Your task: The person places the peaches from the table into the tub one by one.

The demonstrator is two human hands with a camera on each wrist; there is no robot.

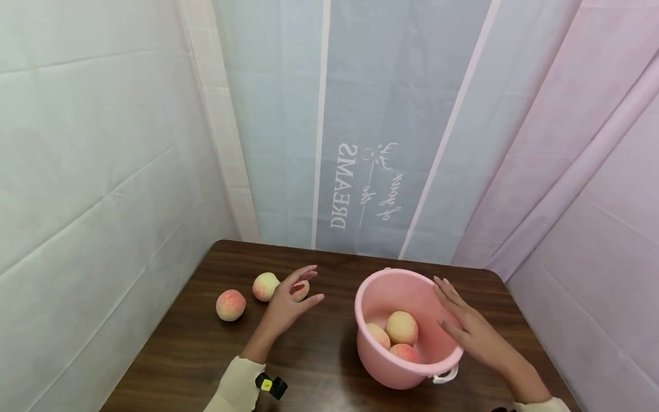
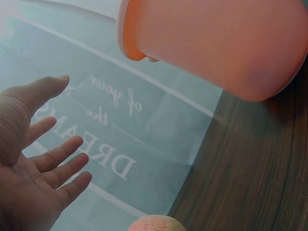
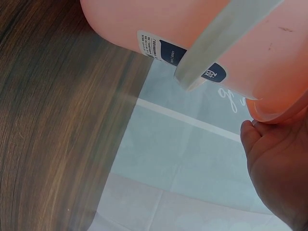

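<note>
Pink plastic bucket [image 1: 374, 361] sitting on a dark wood-grain table [image 1: 309, 372], with three peaches in it: a pale yellowish one [image 1: 403, 328] on the far side, another yellowish one [image 1: 378, 335] to its left, and a redder one [image 1: 404, 352] nearest the person, all bunched together near the left wall. Right hand [image 1: 473, 335] is on the right side of the rim, fingers pretty straight and laid against it, thumb reaching over the inside. Left hand [image 1: 287, 306] is over the table left of the bucket, holding nothing, thumb and fingers spread well apart; the left wrist cam shows that nicely. Three more peaches are on the table by that hand: a reddish one [image 1: 230, 305] furthest left, a paler one [image 1: 265, 286] just beside the hand, and a third peach [image 1: 304, 292] partly hidden behind its fingers. Bucket's also got a whitish handle [image 3: 211, 48] and a printed label [image 3: 172, 52]. Behind everything hangs a blue-grey cloth [image 1: 381, 86] with mirrored "DREAMS" lettering.
</note>
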